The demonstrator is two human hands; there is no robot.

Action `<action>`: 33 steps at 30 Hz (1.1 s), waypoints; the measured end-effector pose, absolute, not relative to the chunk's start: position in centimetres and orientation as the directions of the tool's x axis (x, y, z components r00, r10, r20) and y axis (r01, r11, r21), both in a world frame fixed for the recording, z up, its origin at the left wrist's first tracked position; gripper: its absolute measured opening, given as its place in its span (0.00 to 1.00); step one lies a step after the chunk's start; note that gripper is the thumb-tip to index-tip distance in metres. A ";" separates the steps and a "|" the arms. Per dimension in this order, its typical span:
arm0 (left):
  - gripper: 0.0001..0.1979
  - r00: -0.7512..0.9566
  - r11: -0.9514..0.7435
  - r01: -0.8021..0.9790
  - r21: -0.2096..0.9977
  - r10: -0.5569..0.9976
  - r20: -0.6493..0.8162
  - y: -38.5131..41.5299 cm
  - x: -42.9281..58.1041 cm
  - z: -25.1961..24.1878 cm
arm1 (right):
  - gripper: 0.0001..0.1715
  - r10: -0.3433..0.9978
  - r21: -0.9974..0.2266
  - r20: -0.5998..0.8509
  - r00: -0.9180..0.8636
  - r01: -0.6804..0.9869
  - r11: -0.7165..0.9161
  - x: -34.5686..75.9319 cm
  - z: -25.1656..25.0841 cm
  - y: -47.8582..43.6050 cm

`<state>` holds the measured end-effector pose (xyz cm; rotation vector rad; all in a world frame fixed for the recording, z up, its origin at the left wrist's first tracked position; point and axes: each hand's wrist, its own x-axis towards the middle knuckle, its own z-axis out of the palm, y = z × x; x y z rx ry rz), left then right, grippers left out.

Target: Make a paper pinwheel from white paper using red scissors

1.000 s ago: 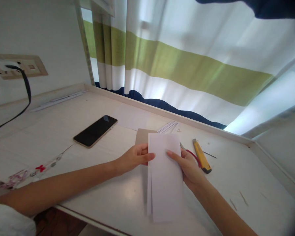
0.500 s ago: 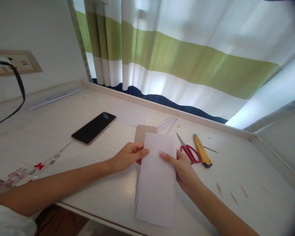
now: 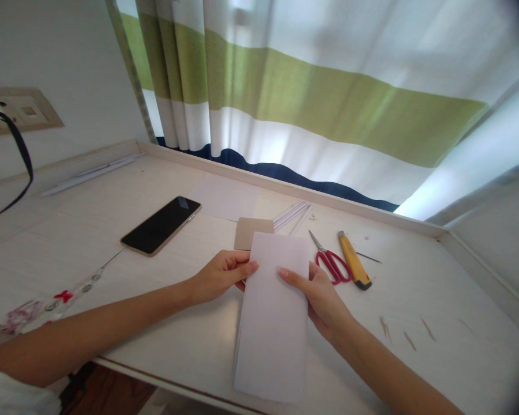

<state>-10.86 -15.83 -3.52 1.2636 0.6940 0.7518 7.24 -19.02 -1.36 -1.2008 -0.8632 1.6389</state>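
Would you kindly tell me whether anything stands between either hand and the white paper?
Nothing visible does: the left hand pinches the white paper at its left edge, and the right hand holds its right side, thumb on top. The scissors and yellow cutter lie off to the paper's right.

Paper (image 3: 271, 323) is white, cutter (image 3: 353, 259) yellow, blurred strap end (image 3: 25, 314) perhaps pinkish.

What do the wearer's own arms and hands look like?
Left hand and right hand: ungloved. Left forearm and right forearm: bare, no watch or bracelet visible. A loose white sleeve shows at the left elbow; no right sleeve in frame. Fingers partly hidden, so can't rule out rings.
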 end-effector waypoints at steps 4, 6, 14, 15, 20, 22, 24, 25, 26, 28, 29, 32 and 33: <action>0.14 0.587 0.145 -0.119 0.982 0.808 -0.049 -15.9 -10.9 -3.6 | 0.22 0.933 -0.898 -0.338 -0.126 -0.254 -0.360 7.2 -1.4 -19.0; 0.14 0.589 0.147 -0.125 0.981 0.807 -0.045 -15.9 -10.9 -3.6 | 0.22 0.933 -0.897 -0.335 -0.131 -0.259 -0.359 7.2 -1.4 -19.1; 0.14 0.594 0.154 -0.113 0.982 0.802 -0.057 -15.8 -10.9 -3.4 | 0.22 0.936 -0.900 -0.326 -0.134 -0.260 -0.351 7.2 -1.3 -19.2; 0.13 0.594 0.153 -0.112 0.982 0.803 -0.057 -15.8 -11.0 -3.4 | 0.22 0.935 -0.898 -0.326 -0.137 -0.263 -0.352 7.2 -1.4 -19.2; 0.13 0.589 0.147 -0.113 0.983 0.806 -0.052 -15.8 -11.0 -3.6 | 0.22 0.935 -0.896 -0.329 -0.133 -0.267 -0.353 7.2 -1.4 -19.1; 0.13 0.585 0.150 -0.113 0.982 0.809 -0.056 -15.9 -11.0 -3.6 | 0.22 0.937 -0.899 -0.324 -0.131 -0.267 -0.348 7.2 -1.5 -19.2; 0.13 0.585 0.152 -0.117 0.981 0.809 -0.056 -15.9 -11.0 -3.5 | 0.21 0.939 -0.901 -0.316 -0.134 -0.267 -0.342 7.2 -1.5 -19.2; 0.13 0.587 0.153 -0.119 0.981 0.808 -0.055 -16.0 -10.9 -3.5 | 0.21 0.940 -0.902 -0.314 -0.135 -0.267 -0.339 7.2 -1.5 -19.3; 0.13 0.590 0.154 -0.122 0.980 0.806 -0.054 -16.0 -10.9 -3.4 | 0.22 0.940 -0.902 -0.313 -0.137 -0.268 -0.340 7.2 -1.5 -19.3; 0.13 0.589 0.158 -0.118 0.980 0.806 -0.059 -16.0 -10.9 -3.4 | 0.22 0.939 -0.901 -0.316 -0.135 -0.267 -0.341 7.2 -1.5 -19.3; 0.13 0.587 0.161 -0.114 0.980 0.807 -0.065 -16.0 -11.0 -3.4 | 0.22 0.939 -0.901 -0.317 -0.132 -0.266 -0.341 7.2 -1.5 -19.2; 0.13 0.581 0.164 -0.105 0.981 0.810 -0.073 -16.0 -11.0 -3.4 | 0.21 0.940 -0.902 -0.316 -0.129 -0.267 -0.340 7.2 -1.5 -19.2; 0.13 0.583 0.162 -0.106 0.981 0.810 -0.071 -16.0 -11.0 -3.4 | 0.21 0.939 -0.901 -0.317 -0.131 -0.267 -0.341 7.2 -1.5 -19.2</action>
